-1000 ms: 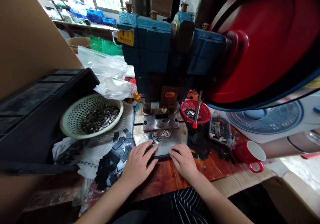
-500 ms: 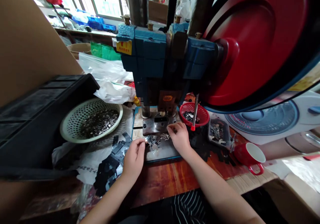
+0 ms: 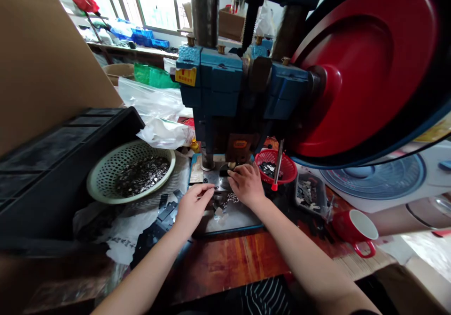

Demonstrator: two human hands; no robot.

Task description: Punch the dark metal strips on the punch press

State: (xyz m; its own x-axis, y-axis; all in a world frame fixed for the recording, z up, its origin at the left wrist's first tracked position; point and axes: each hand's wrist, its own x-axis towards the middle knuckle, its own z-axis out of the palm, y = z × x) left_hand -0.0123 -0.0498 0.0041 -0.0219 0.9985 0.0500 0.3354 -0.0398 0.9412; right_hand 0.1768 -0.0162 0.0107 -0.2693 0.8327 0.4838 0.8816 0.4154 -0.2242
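Before me stands a blue hand press with a steel die block at its base. My left hand is in front of the die's left side, thumb and forefinger pinched on a small dark flat piece, partly hidden by the fingers. My right hand reaches over the die's right side, fingers stretched out and fingertips at the dark slot under the punch; I see nothing held there. Small shiny bits and thin scraps lie on the metal base plate between the hands.
Dark flat metal pieces are heaped at the left, by a pale green basket of small parts. Rightward are a red basket, a clear tub of pieces and a red mug. The big red wheel overhangs the right side.
My right hand has moved up and forward onto the die, its fingers straightening. The left hand has come forward and right, closer to the die. The view has shifted slightly.
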